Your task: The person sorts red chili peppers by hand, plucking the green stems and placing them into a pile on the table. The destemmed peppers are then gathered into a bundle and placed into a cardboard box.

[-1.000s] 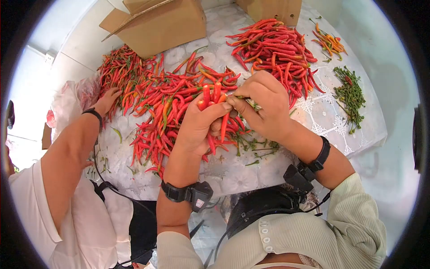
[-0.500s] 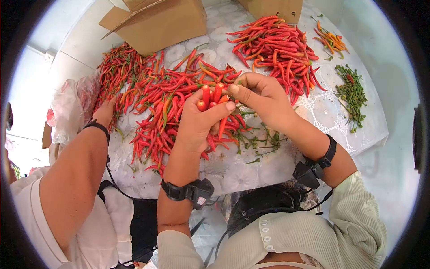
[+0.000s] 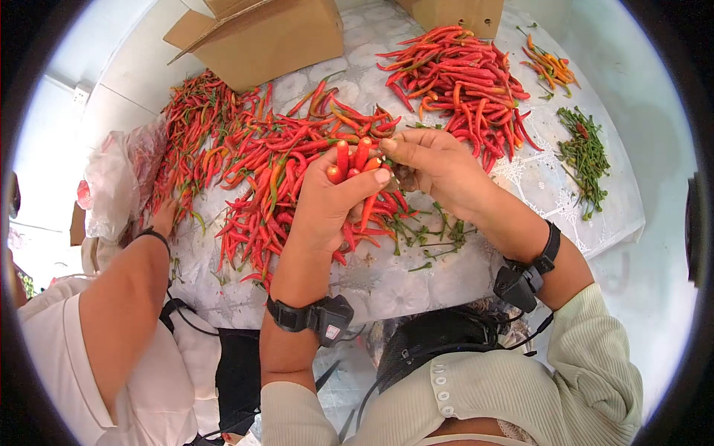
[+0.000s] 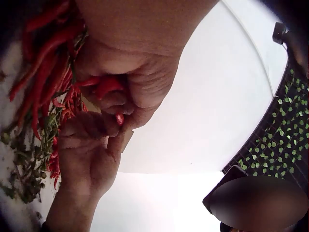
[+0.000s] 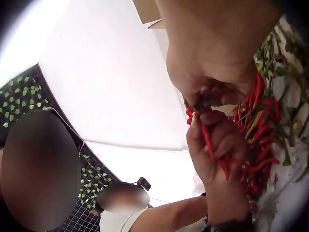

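Observation:
Several stemless red chilies [image 3: 362, 154] stand upright in the left hand [image 3: 324, 204], whose fingers curl round them with the thumb across. Against its fingertips, the right hand [image 3: 455, 172] has its thumb and index finger pinched together at the top of the bunch; what lies between them is too small to tell. In the right wrist view, red chilies [image 5: 207, 140] hang down from the left hand [image 5: 219, 145], with the right hand [image 5: 217, 63] touching above. Below both hands lies a heap of red chilies [image 3: 260, 223].
Another chili pile [image 3: 465, 82] is at the back right, beside orange chilies [image 3: 550, 68] and green stems [image 3: 582, 160]. Loose stems [image 3: 446, 238] lie near the right wrist. Cardboard boxes [image 3: 268, 44] stand behind. Another person's arm [image 3: 134, 290] reaches in at left, by a plastic bag [image 3: 111, 178].
The right hand moved from the left fingertips slightly away, then back against the bunch. The other person's hand shifted down and left along the chilies. The left hand stayed nearly still.

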### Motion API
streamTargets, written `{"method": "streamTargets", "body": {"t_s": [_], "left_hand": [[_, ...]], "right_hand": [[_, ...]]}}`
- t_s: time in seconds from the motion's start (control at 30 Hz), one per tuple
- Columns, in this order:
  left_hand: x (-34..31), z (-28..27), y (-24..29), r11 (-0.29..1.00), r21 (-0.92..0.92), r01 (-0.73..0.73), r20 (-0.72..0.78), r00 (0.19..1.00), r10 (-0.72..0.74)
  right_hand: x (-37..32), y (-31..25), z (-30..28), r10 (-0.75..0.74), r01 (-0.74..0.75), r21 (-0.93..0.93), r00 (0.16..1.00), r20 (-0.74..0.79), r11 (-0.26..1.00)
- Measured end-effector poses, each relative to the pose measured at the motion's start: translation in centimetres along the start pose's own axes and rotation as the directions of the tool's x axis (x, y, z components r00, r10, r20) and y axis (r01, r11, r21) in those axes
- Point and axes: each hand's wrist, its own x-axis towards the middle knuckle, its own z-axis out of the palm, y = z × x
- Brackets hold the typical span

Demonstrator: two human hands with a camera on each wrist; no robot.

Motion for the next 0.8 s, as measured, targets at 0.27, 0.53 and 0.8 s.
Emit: {"method": "streamTargets", "body": {"t_s": [0.27, 0.53, 0.8], "left_hand": [[0.0, 0.0, 0.0, 1.0, 0.003, 0.02, 0.008, 1.0, -0.02], [0.2, -0.6, -0.2, 0.998, -0.053, 0.045, 0.066, 0.997, -0.041], [0.7, -2.2, 0.2, 0.874, -0.485, 0.029, 0.118, 0.992, 0.033]], "right_hand": [[-0.3, -0.4, 0.2, 0.075, -0.08, 0.196, 0.997, 0.033, 0.977], [0.2, -0.7, -0.8, 0.009, 0.035, 0.357, 0.993, -0.12, 0.933], [0.8, -2.1, -3.6, -0.234, 0.244, -0.033, 0.871, -0.432, 0.969]]}}
